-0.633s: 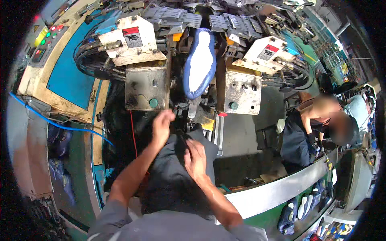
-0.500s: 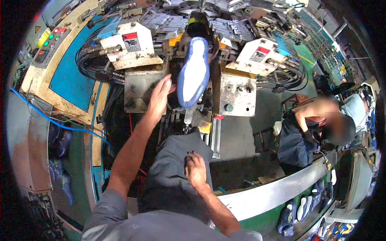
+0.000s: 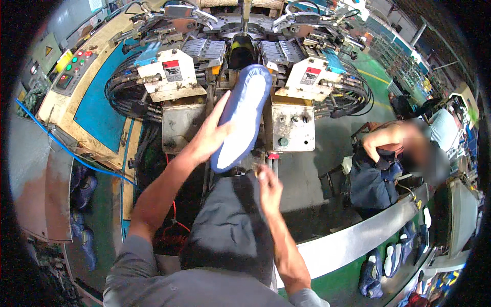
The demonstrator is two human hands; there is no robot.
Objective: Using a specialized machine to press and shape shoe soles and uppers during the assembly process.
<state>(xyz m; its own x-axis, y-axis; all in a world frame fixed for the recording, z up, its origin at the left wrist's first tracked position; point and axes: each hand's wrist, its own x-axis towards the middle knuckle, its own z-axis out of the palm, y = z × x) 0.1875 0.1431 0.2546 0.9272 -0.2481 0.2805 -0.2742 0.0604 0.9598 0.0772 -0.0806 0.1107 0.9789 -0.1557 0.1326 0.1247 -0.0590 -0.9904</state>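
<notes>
A blue shoe upper on its last, white sole side facing up, tilts in front of the machine's clamps. My left hand is closed round its left side, thumb across the white underside. The shoe's lower end hangs over my knees. My right hand is lifted off my dark trousers, just right of the shoe's lower end. Its fingers are curled together; whether they hold anything small cannot be made out. Behind the shoe stands the machine's dark central holder, with nothing seated on it.
White clamp housings with cables flank the middle. A button panel stands at the far left, a blue hose below it. To the right, a metal rail runs past a seated co-worker and several blue shoes.
My left hand, open beside the shoe before, now grips it; the shoe is off the machine, nearer me and tilted. My right hand has risen from my thigh and its fingers have curled.
</notes>
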